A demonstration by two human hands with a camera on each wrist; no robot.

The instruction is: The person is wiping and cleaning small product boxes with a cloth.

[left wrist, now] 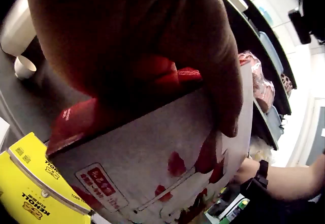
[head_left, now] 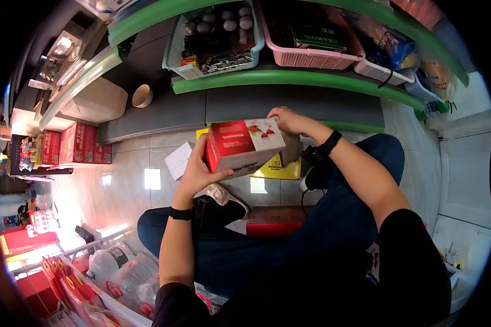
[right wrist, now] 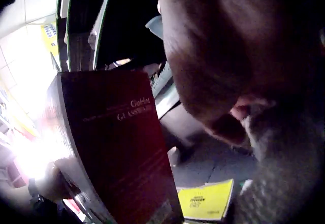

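Glassware box, red and white with red printed shapes, is held up in the air above the tiled floor, in front of the person's bent legs and just off the edge of a dark lower shelf. It is gripped at its left end by the left hand, the thumb being laid along the near side and the fingers wrapped about the end. By the right hand, at the far right corner of the box, a greyish cloth is pinched between curled fingers; whether the box is also touched by that hand cannot be told. Below the box, a yellow package is seen on the floor, with a white card to its left. A red carton is partly hidden by the legs. On the lower shelf a white bowl is set near the left end. Above, on a green-edged shelf, a light blue basket and a pink basket are placed side by side, both filled with goods. At the lower left, clear plastic bottles are gathered.
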